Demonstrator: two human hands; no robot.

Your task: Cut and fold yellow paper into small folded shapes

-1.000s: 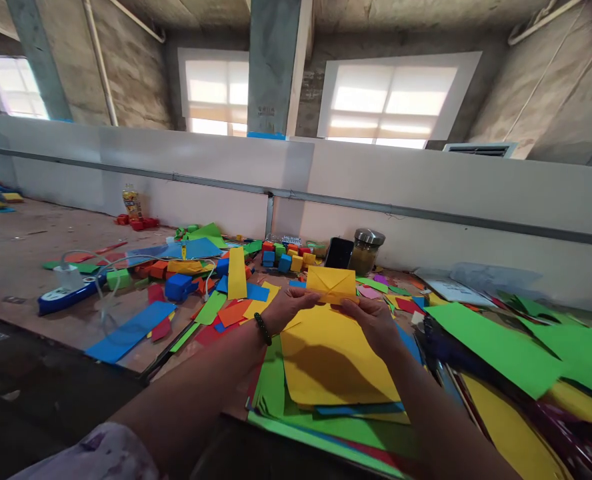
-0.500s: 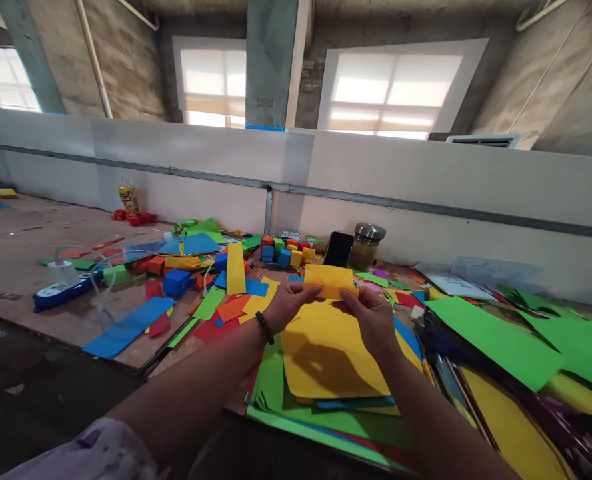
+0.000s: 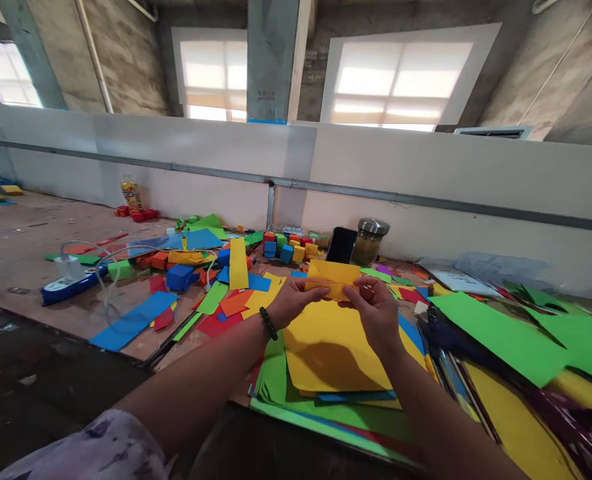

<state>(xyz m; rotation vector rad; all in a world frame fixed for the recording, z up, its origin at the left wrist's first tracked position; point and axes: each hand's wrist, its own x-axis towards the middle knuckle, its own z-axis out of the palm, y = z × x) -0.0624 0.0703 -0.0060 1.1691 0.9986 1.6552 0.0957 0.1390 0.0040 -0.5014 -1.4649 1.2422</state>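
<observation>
Between my two hands is a small piece of folded yellow paper (image 3: 333, 271), held up over a stack of coloured sheets. My left hand (image 3: 296, 302) pinches its left end, thumb along the lower edge. On the right end, my right hand (image 3: 376, 310) grips it with thumb and bent fingers. Creases run across the paper, and a fold shows along its lower part. Right below lies a larger yellow sheet (image 3: 336, 353), on top of green sheets (image 3: 301, 417) with blue and red edges showing.
Small folded paper cubes (image 3: 286, 252) stand behind, near a phone (image 3: 341, 245) and a lidded glass jar (image 3: 370, 241). Paper scraps and a blue-white power strip (image 3: 71, 285) with cables lie left. Green sheets (image 3: 499, 337) cover the right side. A drink bottle (image 3: 131, 193) stands far left.
The lower part of the yellow paper looks folded differently, with my fingers shifted along it. My right fingers have curled more at its right end. The view has shifted slightly.
</observation>
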